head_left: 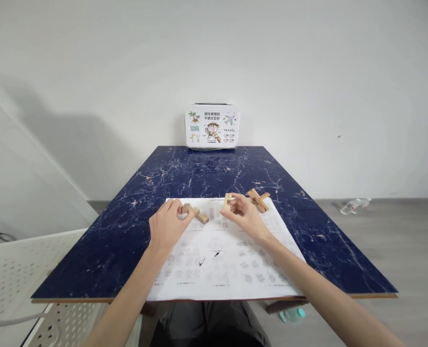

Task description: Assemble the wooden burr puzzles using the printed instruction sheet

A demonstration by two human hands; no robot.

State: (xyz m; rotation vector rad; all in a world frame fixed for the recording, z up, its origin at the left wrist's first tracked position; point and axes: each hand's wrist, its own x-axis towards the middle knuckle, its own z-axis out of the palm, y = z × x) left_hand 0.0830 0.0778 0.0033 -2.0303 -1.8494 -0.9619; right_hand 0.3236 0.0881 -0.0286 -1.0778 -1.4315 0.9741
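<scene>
My left hand (168, 222) is over the left part of a printed sheet. Its thumb and fingers close around one end of a notched wooden puzzle piece (201, 218), whose other end points to the right, low over the paper; whether it is one piece or two is unclear. Between the thumb and fingertips of my right hand (243, 212), a short pale wooden block (227, 199) is held upright. Just beyond that hand, several interlocked wooden pieces (259, 200) form a cross shape on the sheet's far right corner.
The instruction sheet (217, 279) with small diagrams covers the near middle of the blue marbled table (214, 178). Two small dark shiny bits lie on it. A white cartoon-printed case (211, 126) leans against the wall at the back. A white perforated rack (29, 260) stands left.
</scene>
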